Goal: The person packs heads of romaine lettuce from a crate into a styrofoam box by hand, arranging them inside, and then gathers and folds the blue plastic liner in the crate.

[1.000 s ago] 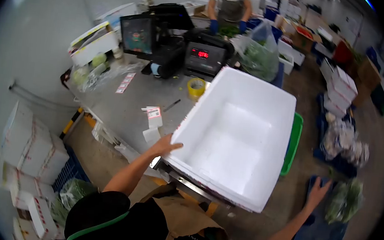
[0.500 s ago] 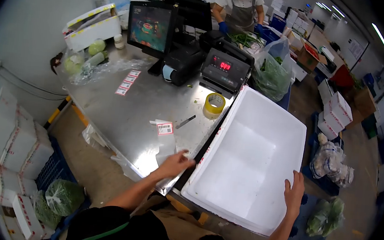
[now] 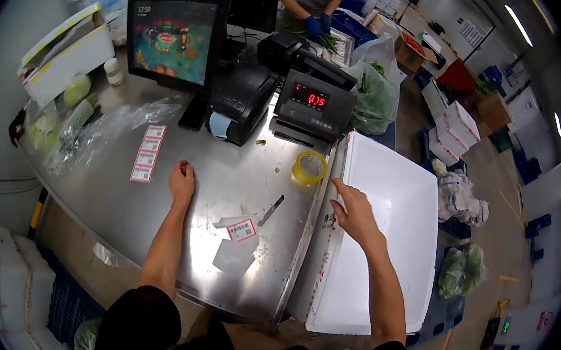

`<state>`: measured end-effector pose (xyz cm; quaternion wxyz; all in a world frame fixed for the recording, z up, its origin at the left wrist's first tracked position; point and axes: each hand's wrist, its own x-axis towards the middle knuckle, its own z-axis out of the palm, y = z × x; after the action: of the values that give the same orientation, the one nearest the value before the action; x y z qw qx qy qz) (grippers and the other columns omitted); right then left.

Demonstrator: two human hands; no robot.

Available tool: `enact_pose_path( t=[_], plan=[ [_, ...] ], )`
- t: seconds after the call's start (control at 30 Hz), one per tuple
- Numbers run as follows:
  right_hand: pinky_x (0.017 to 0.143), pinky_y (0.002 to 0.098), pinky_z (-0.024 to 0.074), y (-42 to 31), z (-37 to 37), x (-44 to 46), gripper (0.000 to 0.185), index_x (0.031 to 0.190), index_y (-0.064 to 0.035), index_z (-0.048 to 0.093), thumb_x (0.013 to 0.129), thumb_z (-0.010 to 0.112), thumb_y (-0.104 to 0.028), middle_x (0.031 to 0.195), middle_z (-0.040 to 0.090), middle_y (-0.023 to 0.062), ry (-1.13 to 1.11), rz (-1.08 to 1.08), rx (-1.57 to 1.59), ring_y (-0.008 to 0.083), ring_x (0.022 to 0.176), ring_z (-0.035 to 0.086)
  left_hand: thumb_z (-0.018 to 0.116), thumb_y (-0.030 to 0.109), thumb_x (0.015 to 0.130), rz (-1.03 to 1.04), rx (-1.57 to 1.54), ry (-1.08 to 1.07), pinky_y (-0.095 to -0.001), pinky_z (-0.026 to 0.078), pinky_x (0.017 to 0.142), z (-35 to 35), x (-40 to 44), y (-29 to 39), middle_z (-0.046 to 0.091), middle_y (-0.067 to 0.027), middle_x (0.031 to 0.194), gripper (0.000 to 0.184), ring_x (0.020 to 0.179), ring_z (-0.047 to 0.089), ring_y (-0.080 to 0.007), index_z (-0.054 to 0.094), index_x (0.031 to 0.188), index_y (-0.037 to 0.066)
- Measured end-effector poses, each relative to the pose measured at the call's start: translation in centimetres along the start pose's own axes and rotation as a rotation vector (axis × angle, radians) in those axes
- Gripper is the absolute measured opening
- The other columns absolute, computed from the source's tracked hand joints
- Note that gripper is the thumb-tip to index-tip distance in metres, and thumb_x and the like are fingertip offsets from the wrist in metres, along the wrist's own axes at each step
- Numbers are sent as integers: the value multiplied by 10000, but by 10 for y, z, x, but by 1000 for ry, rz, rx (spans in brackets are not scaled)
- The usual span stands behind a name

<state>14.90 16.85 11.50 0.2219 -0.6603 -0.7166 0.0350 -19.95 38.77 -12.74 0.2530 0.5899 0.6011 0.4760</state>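
My left hand [image 3: 182, 182] is over the metal table [image 3: 216, 172], its fingers curled together with nothing visible in them. A strip of red-edged labels [image 3: 147, 154] lies to its left. My right hand [image 3: 355, 212] is held over the left rim of the white foam box [image 3: 388, 253], thumb and fingers apart, holding nothing. The box stands empty at the table's right side. Yellow tape [image 3: 309, 168] sits near the table edge; below it lie a cutter [image 3: 271, 210] and a single label [image 3: 241, 230] on backing paper.
A weighing scale [image 3: 314, 104], a printer [image 3: 240, 100] and a screen [image 3: 172, 40] stand along the back. A bag of greens [image 3: 372, 96] is behind the box. A person with blue gloves [image 3: 316, 26] handles greens beyond. Pallets with bags stand on the right.
The foam box has been set down and let go, and now sits upright beside the table. My left hand has moved forward and left over the table; my right hand has moved to the box's left rim.
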Motion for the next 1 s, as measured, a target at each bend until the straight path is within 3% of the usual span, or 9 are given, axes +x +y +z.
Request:
enact_pose_path(
  t=[0.07,0.17,0.27,0.37,0.47,0.73,1.0],
  plan=[
    [752,462,486,9,23,23,515,1268,-17,479,779,640,-24,934,622,214,-17,19,19,398,866,599,575,184,877,53,12,-16,-370,474,665,5,8,-7,648,-150,783,226,701,618,-279,630,1026,23],
    [858,445,473,26,50,53,575,1354,-43,396,821,611,-30,1102,619,231,-156,173,31,407,1018,582,575,164,877,68,11,-47,-363,470,633,-6,6,5,638,-140,740,194,656,611,-269,637,1001,28],
    [795,471,489,50,76,76,619,1385,-45,345,822,600,-51,1012,635,263,-128,223,24,430,912,609,577,145,878,103,-13,-10,-346,474,618,-8,4,8,636,-137,723,169,630,611,-254,644,981,28],
    [725,508,490,57,87,104,666,1414,-49,296,823,601,-102,900,643,272,-187,438,-84,443,804,619,576,139,884,89,-18,-39,-333,480,628,-15,9,17,647,-135,744,169,643,620,-242,646,985,23],
    [724,533,499,71,100,127,681,1418,-78,306,808,602,-137,873,644,259,-189,536,-179,436,813,631,587,122,883,93,-19,-41,-309,477,610,-16,10,23,647,-130,731,158,621,609,-206,651,974,11],
    [798,510,505,102,122,161,733,1466,-145,259,803,571,-120,979,647,249,-250,667,-224,407,917,640,586,93,888,30,-63,-63,-266,439,559,-16,10,24,618,-83,676,155,574,540,-126,649,961,-28],
    [850,490,499,126,128,180,759,1476,-205,251,797,579,-130,1046,644,224,-287,739,-239,394,976,631,572,77,892,22,-74,-79,-262,424,544,-16,10,28,609,-71,665,148,569,523,-118,641,945,-43]
  ],
)
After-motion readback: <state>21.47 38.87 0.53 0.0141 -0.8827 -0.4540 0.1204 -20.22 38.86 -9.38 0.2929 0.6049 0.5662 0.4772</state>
